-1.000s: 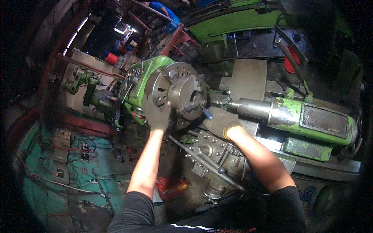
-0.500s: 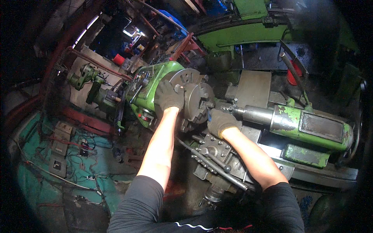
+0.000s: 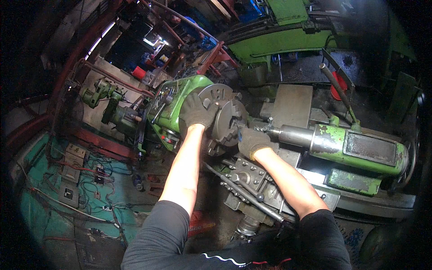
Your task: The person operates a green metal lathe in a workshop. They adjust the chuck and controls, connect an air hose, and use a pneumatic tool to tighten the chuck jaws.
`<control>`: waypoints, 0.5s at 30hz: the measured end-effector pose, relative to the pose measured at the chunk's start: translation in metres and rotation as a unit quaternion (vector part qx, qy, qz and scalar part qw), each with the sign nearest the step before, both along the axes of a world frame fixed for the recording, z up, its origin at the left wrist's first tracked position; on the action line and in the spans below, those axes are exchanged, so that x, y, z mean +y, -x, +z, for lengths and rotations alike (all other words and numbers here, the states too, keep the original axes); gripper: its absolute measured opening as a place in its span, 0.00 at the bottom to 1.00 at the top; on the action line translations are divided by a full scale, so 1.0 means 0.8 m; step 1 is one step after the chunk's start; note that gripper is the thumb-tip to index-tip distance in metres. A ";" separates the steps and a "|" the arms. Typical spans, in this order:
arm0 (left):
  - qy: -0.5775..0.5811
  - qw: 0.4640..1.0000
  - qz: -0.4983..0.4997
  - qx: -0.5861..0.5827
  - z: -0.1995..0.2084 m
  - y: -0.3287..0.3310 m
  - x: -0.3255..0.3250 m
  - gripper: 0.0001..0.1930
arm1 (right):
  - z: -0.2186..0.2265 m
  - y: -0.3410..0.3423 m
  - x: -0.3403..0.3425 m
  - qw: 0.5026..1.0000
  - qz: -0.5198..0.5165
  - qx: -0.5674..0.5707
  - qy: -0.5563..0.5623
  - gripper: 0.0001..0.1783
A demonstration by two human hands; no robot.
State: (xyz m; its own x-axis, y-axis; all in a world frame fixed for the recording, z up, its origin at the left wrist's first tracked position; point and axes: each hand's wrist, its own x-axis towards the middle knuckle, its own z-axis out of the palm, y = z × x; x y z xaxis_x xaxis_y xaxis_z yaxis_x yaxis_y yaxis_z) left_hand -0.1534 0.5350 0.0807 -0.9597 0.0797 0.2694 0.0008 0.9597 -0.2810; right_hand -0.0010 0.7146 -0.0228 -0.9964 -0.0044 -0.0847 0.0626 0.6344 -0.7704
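Note:
A green lathe fills the middle, its large round chuck [image 3: 222, 123] with stepped jaws at the headstock end. My left hand [image 3: 198, 111], in a dark grey glove, lies against the chuck's left side, fingers spread over the rim. My right hand [image 3: 254, 141], gloved too, is curled just right of the jaws, low in front of the chuck face. A small blue spot shows at its fingers; what they hold is hidden. Behind that hand, the tailstock [image 3: 357, 146] points its metal quill and a drill-like bit [image 3: 261, 127] toward the chuck.
Below my right hand sit the bolted tool post [image 3: 245, 173] and a long lever [image 3: 265, 209]. The green headstock [image 3: 175, 101] stands left of the chuck. A red bucket [image 3: 338, 85] is behind the tailstock. Cables and boxes [image 3: 72, 175] lie on the green surface at lower left.
My view has shifted slightly. Both hands keep nearly the same places, the left still on the chuck and the right still by the jaws.

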 end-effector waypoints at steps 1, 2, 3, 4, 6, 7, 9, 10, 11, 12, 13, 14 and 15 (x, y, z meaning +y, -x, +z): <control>0.009 1.000 -0.007 0.000 -0.004 0.005 -0.006 0.61 | 0.005 -0.003 0.002 1.000 0.002 -0.008 -0.003 0.20; 0.013 1.000 -0.015 0.005 -0.006 0.010 -0.012 0.60 | 0.007 -0.004 0.003 1.000 0.004 -0.016 -0.007 0.20; 0.017 1.000 -0.025 0.010 -0.007 0.014 -0.013 0.60 | 0.005 -0.004 0.005 1.000 0.003 -0.012 0.001 0.20; 0.020 0.999 -0.034 0.014 -0.009 0.016 -0.014 0.59 | 0.001 -0.004 0.006 1.000 0.002 -0.007 0.009 0.20; 0.017 0.999 -0.047 0.020 -0.013 0.017 -0.014 0.58 | -0.004 -0.002 0.010 1.000 0.006 -0.005 0.020 0.21; 0.016 0.998 -0.053 0.023 -0.013 0.017 -0.014 0.58 | -0.005 0.000 0.012 1.000 0.010 -0.008 0.024 0.21; 0.020 0.997 -0.065 0.029 -0.015 0.019 -0.017 0.58 | -0.005 0.001 0.013 0.999 0.013 -0.011 0.029 0.21; 0.022 0.997 -0.070 0.033 -0.016 0.020 -0.020 0.58 | -0.003 0.000 0.013 0.999 0.010 -0.011 0.030 0.21; 0.021 0.997 -0.069 0.034 -0.017 0.020 -0.023 0.58 | -0.002 -0.001 0.012 0.999 0.009 -0.011 0.032 0.22; 0.021 0.997 -0.070 0.035 -0.016 0.020 -0.023 0.59 | -0.006 0.002 0.011 0.999 0.012 -0.016 0.032 0.23; 0.021 0.997 -0.071 0.036 -0.015 0.020 -0.023 0.59 | -0.013 0.008 0.009 0.999 0.015 -0.020 0.033 0.24; 0.024 0.997 -0.064 0.038 -0.015 0.019 -0.023 0.59 | -0.017 0.012 0.007 0.999 0.019 -0.025 0.034 0.26; 0.026 0.997 -0.057 0.039 -0.014 0.016 -0.020 0.59 | -0.019 0.015 0.006 0.999 0.021 -0.026 0.036 0.26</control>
